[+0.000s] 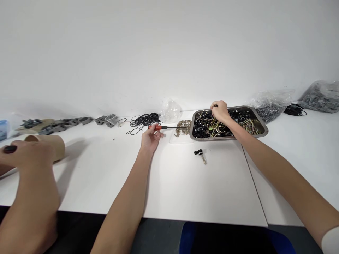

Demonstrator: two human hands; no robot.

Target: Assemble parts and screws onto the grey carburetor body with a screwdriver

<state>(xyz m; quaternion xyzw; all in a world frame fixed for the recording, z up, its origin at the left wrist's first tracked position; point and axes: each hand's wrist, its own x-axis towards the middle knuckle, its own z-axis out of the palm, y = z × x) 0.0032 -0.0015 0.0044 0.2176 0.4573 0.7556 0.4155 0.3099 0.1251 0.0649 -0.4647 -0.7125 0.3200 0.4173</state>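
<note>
While the left hand (150, 139) grips a screwdriver (156, 127), the right hand (220, 111) is over the metal tray (227, 138)

One loose black fitting (200, 156) with a metal stem lies on the white surface (169, 190), just in front of the tray's near edge and close to its near left corner. Its long axis slants: black head toward the tray, stem toward the surface's front edge and slightly right. From the left fingers it lies to the right and nearer the front edge; from the right fingers, forward and to the left. It sits between the two hands, neither plainly closer, and touches neither.

The left fingers are closed around the red handle, the shaft pointing right, roughly along the back edge of the surface, over small brass-coloured pieces (182, 127) by the tray's left edge. The right fingers are curled above the tray's far left part, which holds black parts and brass-coloured pins; a dark bit shows at the fingertips, but I cannot tell whether it is grasped.

Black rings (145, 120) lie beyond the left hand, toward the back edge. At the surface's left end, a co-worker's hand (34, 151), blurred, is beside a cardboard tube (59, 146).
</note>
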